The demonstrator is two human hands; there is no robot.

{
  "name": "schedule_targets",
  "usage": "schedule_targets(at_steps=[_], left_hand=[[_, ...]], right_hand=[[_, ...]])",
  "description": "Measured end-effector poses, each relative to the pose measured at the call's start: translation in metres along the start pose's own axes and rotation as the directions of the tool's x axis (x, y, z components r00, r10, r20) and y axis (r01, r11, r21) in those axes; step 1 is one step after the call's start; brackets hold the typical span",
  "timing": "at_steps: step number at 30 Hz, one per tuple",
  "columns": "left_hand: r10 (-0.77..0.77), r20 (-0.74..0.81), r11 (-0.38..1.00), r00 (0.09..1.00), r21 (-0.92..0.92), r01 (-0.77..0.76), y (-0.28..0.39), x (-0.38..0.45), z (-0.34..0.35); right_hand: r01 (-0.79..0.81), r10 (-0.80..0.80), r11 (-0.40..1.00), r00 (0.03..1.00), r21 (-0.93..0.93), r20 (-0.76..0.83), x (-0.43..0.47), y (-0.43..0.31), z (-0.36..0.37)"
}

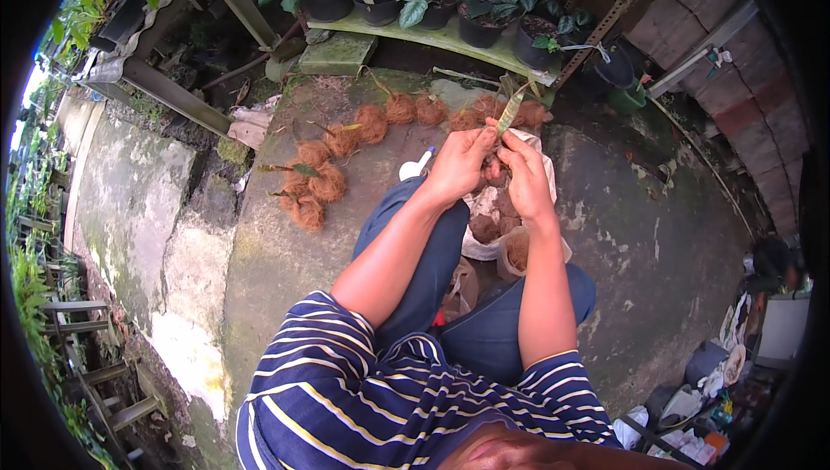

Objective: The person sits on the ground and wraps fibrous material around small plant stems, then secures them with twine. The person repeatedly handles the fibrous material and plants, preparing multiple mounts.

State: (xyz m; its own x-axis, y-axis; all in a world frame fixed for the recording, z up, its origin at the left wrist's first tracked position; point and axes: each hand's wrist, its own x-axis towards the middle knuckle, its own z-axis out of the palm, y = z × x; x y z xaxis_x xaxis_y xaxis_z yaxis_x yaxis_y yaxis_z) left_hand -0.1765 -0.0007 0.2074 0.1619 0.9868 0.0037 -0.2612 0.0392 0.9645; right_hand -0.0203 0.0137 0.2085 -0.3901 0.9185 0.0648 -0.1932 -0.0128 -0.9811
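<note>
My left hand (464, 160) and my right hand (526, 178) meet above a white sack, their fingers closed around the base of a variegated leaf cutting (511, 109). Its pointed blade stands up between them; what lies at its base is mostly hidden by the fingers. Under the hands, brown soil balls (484, 228) lie in the open white sack (478, 249). Beside them is a small bag of brown fibre (517, 251). Fibre-wrapped balls (371, 124), several with leaves sticking out, form a curved row on the concrete beyond and to the left.
A white object with a blue tip (415, 166) lies by my left knee. Potted plants (483, 24) line a mossy ledge (447, 40) ahead. A metal frame (176, 101) stands at the left, a perforated metal post (609, 19) at the right. Mixed items (687, 405) are piled at lower right.
</note>
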Motion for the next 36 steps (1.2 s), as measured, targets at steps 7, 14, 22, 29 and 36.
schedule_targets(at_steps=[7, 14, 22, 29, 36], left_hand=[[-0.226, 0.087, 0.966, 0.97, -0.108, 0.235, 0.013, 0.0, -0.01], [-0.365, 0.037, 0.906, 0.93, -0.218, 0.364, 0.023, -0.002, -0.007], [-0.295, 0.086, 0.945, 0.952, -0.121, 0.304, 0.002, 0.005, -0.013], [-0.223, -0.01, 0.938, 0.975, -0.274, 0.212, -0.001, 0.003, -0.01], [-0.152, 0.086, 0.976, 0.985, -0.146, 0.163, -0.01, 0.007, -0.016]], right_hand=[[-0.034, 0.026, 0.99, 0.998, -0.136, -0.061, -0.003, -0.014, 0.009], [0.092, -0.186, 0.862, 0.972, -0.498, -0.143, -0.004, -0.016, 0.012], [0.077, -0.124, 0.928, 0.986, -0.365, -0.109, 0.001, 0.0, 0.002], [0.01, -0.031, 0.952, 0.997, -0.307, -0.065, 0.003, -0.005, 0.012], [-0.009, -0.015, 0.973, 0.995, -0.23, -0.1, -0.002, -0.02, 0.014]])
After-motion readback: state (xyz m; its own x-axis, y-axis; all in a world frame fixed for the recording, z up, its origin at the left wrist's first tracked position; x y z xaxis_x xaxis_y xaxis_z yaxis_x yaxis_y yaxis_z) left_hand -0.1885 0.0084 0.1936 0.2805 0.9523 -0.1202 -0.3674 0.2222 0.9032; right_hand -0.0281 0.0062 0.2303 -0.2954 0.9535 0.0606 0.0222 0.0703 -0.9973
